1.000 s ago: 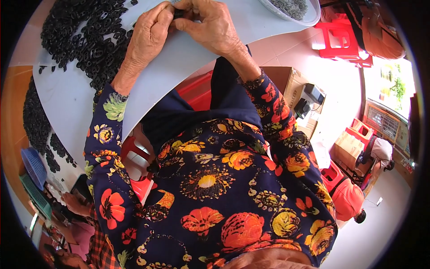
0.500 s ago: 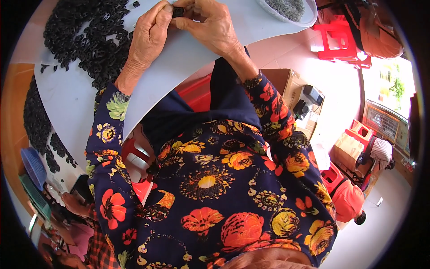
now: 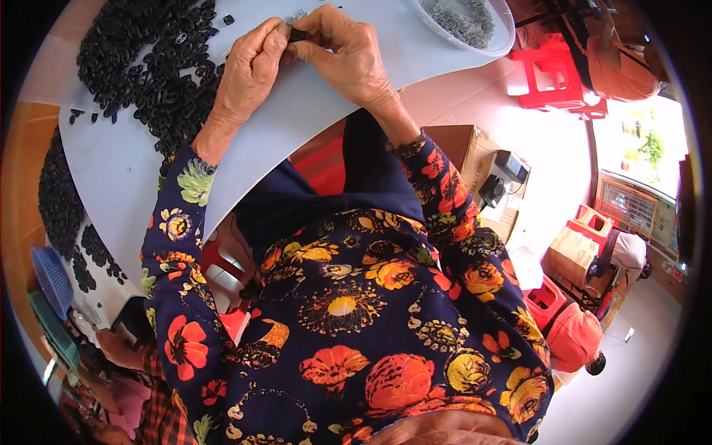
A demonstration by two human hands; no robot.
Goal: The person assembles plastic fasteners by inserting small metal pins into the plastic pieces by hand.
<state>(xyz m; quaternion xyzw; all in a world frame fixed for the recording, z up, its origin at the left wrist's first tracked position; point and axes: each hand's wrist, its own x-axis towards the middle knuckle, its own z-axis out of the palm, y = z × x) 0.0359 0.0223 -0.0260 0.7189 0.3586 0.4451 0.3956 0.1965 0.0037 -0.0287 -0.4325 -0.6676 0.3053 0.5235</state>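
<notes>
Over the pale table (image 3: 274, 130), my left hand (image 3: 256, 65) and my right hand (image 3: 347, 53) meet with fingertips pinched together. Between them is a small black part (image 3: 297, 35), touched by the fingers of both hands. Fingers cover most of the part, so its exact kind does not show. To the left of my left hand spreads a heap of small black ring-like pieces (image 3: 167, 93). Beyond my right hand stands a clear round tub (image 3: 498, 52) holding many tiny grey metal-looking pieces (image 3: 467, 26).
Another heap of black pieces (image 3: 59, 185) lies at the far left, near a blue basket (image 3: 52, 278) and a green basket (image 3: 53, 330). A co-worker's hand (image 3: 122, 348) shows at lower left. Rightward are a cardboard box (image 3: 475, 148), red stools (image 3: 552, 78) and other people.
Both hands appear slightly lower in the picture, still joined at the black part. The tub and the stools on the right have shifted a little leftward in view.
</notes>
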